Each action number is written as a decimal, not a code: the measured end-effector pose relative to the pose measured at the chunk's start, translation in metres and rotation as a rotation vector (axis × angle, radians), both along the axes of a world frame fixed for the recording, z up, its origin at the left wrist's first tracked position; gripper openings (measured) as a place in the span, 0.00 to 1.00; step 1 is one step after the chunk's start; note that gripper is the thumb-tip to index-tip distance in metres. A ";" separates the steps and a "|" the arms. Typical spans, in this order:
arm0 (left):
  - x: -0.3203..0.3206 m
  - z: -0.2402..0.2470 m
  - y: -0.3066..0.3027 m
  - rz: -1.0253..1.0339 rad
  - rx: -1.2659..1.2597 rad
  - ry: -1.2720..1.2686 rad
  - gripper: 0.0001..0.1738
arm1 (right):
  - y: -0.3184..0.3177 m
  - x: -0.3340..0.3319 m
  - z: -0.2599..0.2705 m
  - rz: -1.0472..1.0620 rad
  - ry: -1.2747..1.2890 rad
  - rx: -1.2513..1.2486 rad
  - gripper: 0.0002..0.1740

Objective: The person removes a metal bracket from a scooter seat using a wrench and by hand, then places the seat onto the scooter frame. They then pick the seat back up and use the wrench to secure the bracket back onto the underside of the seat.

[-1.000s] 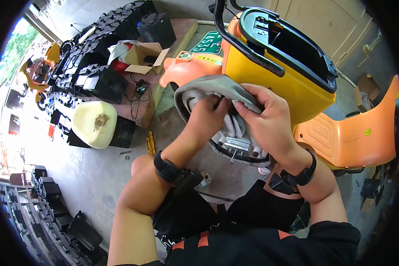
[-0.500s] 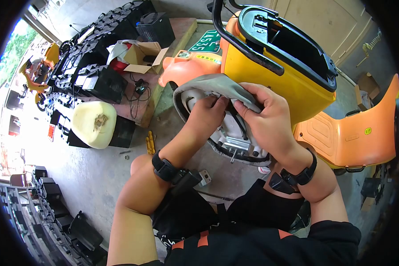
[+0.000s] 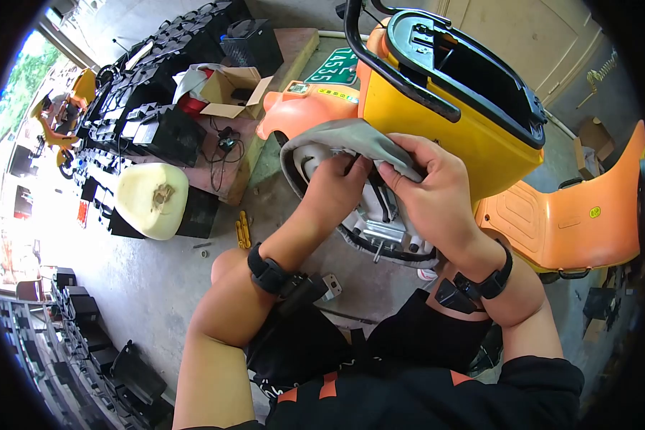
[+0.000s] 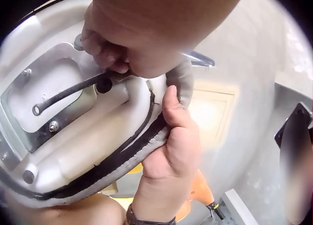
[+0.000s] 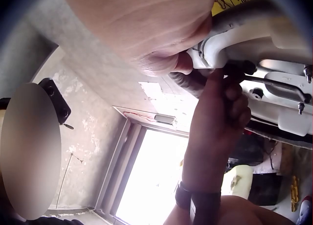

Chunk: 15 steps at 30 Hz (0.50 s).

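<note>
An upturned scooter seat (image 3: 401, 254) is held over my lap, its pale underside facing me. It has a metal hinge (image 3: 385, 233) near its lower end and a grey cover (image 3: 340, 133) around its edge. My left hand (image 3: 337, 185) reaches into the underside with curled fingers, gripping a narrow black bar (image 4: 68, 93) with a ring-shaped end; I cannot tell what kind of tool or part it is. The bar overlaps a metal plate (image 4: 61, 73) with bolts. My right hand (image 3: 437, 190) pinches the cover's far edge, thumb (image 4: 175, 107) on the inner side.
A yellow and orange scooter (image 3: 473, 143) with an open black seat compartment stands ahead. Black batteries (image 3: 168, 136), an opened cardboard box (image 3: 233, 89) and a cream foam seat pad (image 3: 150, 201) are at left. A yellow-handled tool (image 3: 244, 231) lies on the floor.
The black bar in my left hand has swung over the underside, showing more than a second ago. My left fingers have shifted slightly; the right hand keeps its hold on the cover.
</note>
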<state>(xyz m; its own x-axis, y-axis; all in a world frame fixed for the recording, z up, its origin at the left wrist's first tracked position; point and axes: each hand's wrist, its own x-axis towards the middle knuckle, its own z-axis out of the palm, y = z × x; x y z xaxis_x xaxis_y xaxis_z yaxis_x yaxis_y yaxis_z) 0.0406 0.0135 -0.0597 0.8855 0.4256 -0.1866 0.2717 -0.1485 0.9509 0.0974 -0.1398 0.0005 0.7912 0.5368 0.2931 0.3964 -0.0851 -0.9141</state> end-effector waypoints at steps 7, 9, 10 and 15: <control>0.000 -0.005 0.000 -0.005 0.038 -0.046 0.22 | 0.000 0.001 -0.002 -0.006 -0.001 0.001 0.17; -0.001 -0.002 0.000 -0.035 0.171 -0.064 0.22 | 0.000 0.001 -0.002 -0.007 -0.018 0.005 0.17; -0.002 0.000 0.000 -0.035 0.171 -0.064 0.22 | 0.000 0.000 -0.001 -0.008 -0.009 0.003 0.17; -0.003 -0.002 0.001 -0.038 0.162 -0.113 0.23 | 0.000 -0.001 0.000 0.008 0.035 0.001 0.17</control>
